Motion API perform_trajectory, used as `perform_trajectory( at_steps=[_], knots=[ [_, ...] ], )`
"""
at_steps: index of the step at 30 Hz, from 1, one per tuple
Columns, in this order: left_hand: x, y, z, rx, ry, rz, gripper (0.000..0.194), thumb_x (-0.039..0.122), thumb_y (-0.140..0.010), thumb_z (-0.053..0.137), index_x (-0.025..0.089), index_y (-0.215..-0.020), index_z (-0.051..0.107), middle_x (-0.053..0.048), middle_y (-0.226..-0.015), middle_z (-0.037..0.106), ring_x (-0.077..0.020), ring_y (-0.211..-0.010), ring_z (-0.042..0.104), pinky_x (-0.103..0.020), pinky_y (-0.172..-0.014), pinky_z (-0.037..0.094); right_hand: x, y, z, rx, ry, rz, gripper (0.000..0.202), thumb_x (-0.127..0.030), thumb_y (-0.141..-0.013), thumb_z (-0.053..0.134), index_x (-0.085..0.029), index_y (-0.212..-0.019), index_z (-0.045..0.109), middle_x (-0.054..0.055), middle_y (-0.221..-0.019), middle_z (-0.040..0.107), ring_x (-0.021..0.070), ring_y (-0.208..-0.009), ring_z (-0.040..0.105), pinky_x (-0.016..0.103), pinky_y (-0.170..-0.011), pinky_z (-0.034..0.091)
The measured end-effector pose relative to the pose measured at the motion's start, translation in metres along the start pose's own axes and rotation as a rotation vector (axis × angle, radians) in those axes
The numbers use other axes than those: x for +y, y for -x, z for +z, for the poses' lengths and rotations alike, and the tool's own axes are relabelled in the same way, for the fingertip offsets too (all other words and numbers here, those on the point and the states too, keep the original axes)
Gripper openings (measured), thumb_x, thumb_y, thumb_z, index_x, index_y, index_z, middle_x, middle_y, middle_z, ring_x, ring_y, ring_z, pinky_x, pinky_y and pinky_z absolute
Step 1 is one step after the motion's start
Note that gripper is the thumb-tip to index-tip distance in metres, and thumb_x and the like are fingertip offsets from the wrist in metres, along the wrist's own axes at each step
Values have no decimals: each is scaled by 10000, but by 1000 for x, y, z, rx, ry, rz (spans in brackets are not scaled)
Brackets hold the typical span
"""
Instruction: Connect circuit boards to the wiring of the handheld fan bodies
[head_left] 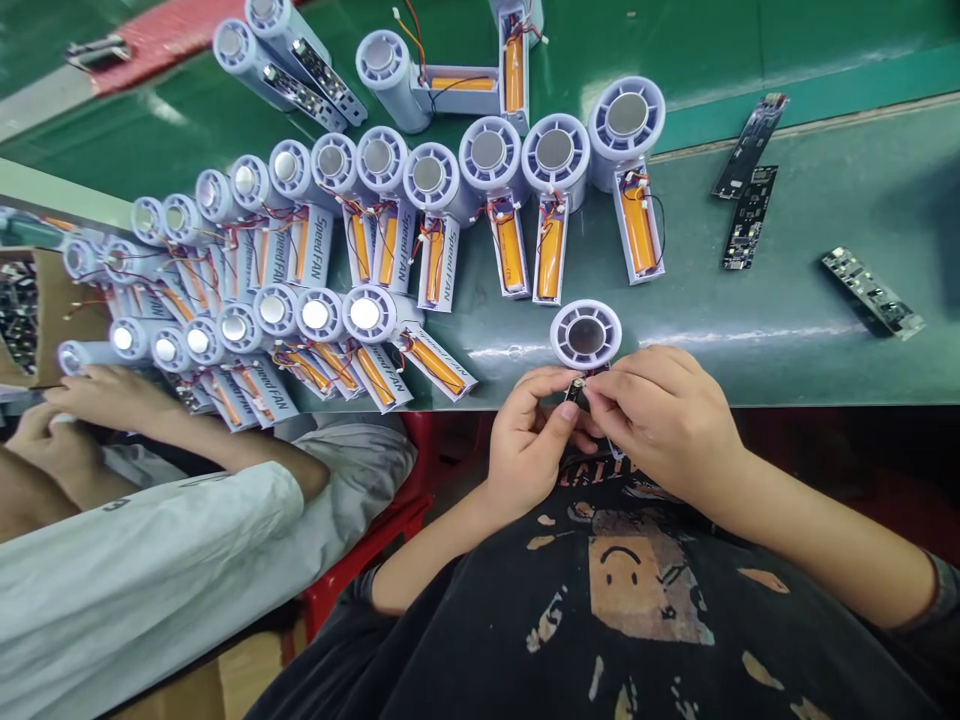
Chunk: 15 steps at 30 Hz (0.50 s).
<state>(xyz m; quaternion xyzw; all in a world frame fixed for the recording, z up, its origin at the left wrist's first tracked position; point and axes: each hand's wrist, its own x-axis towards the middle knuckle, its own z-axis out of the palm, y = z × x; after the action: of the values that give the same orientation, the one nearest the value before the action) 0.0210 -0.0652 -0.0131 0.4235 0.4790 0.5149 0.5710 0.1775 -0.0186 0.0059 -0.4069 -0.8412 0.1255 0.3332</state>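
A lavender handheld fan is just beyond my hands, its round grille up and its handle mostly hidden behind them. My left hand is closed on a small black circuit board, held between thumb and fingers; only the board's end shows. My right hand is pinched against that same end, close to red and dark wires by the fan's neck. Whatever lies between the right fingertips is too small and covered to make out.
Rows of similar fans with orange batteries fill the bench to the left. Loose circuit boards lie on the right. A co-worker's arm reaches in at the left, near a cardboard box of small parts.
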Motion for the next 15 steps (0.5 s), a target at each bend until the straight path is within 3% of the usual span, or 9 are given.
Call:
perform_trajectory(
  at_steps=[5,9,11,13,15],
  knots=[
    [-6,1,-2,-43,9,5,187,253,-927,622,232,-1112,616,-9,-1094,496,-56,-649,675,-177,-517,603,8,6,6,-45,-134,38,191,-168,-928,540,-179,-820,697,49,-777,708,185,-737,632,359,-708,517],
    [-9,-4,-4,-91,32,-20,211,322,-926,624,211,-1099,578,-24,-1117,508,-57,-634,680,-179,-540,600,20,-16,-21,-152,-314,68,88,-235,-902,614,-220,-909,701,28,-822,699,171,-751,641,335,-680,531],
    [-10,-9,-5,-111,15,-25,230,349,-929,614,205,-1104,572,-45,-1151,520,-65,-657,691,-183,-570,602,33,-53,-37,-39,-288,98,186,-353,-862,686,-243,-1011,694,34,-887,690,166,-752,628,337,-685,523],
    [-11,-12,-4,-111,-9,-20,240,362,-932,603,199,-1107,576,-63,-1169,527,-71,-668,693,-180,-571,593,52,-107,-40,132,-156,190,253,-371,-922,598,-210,-1105,667,55,-1023,685,142,-819,633,313,-730,499],
    [-13,-14,-3,-113,-3,-7,262,389,-923,607,191,-1093,582,-69,-1152,531,-70,-646,682,-175,-539,576,71,-168,-28,9,7,244,411,-432,-933,549,-129,-1201,625,82,-1086,685,152,-923,642,318,-802,475]
  ],
)
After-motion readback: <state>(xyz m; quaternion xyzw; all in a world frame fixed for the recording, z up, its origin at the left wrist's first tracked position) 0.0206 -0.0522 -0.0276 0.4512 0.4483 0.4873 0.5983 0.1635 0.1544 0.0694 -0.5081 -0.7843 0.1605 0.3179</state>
